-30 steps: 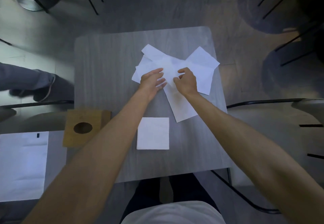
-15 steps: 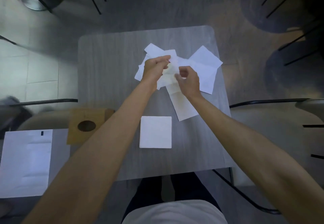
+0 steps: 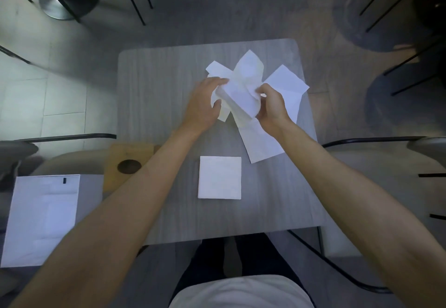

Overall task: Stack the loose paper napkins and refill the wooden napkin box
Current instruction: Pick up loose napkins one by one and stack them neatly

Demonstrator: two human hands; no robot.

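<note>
Both hands hold one crumpled white napkin (image 3: 243, 85) lifted above the pile of loose napkins (image 3: 287, 88) at the far right of the grey table (image 3: 156, 85). My left hand (image 3: 205, 105) grips the napkin's left edge between thumb and fingers. My right hand (image 3: 271, 105) pinches its right side. A neat square stack of napkins (image 3: 219, 177) lies near the table's middle front. The wooden napkin box (image 3: 125, 163), with a round hole in its top, stands at the table's left edge, partly behind my left forearm.
A white paper sheet (image 3: 43, 218) lies on a surface left of the table. Black chair frames stand on both sides, and round table bases sit on the floor at the far left and far right. My legs are under the table's front edge.
Both hands lifted one napkin off the pile; it now stands higher and more unfolded between them. A person's legs at the left have gone from view.
</note>
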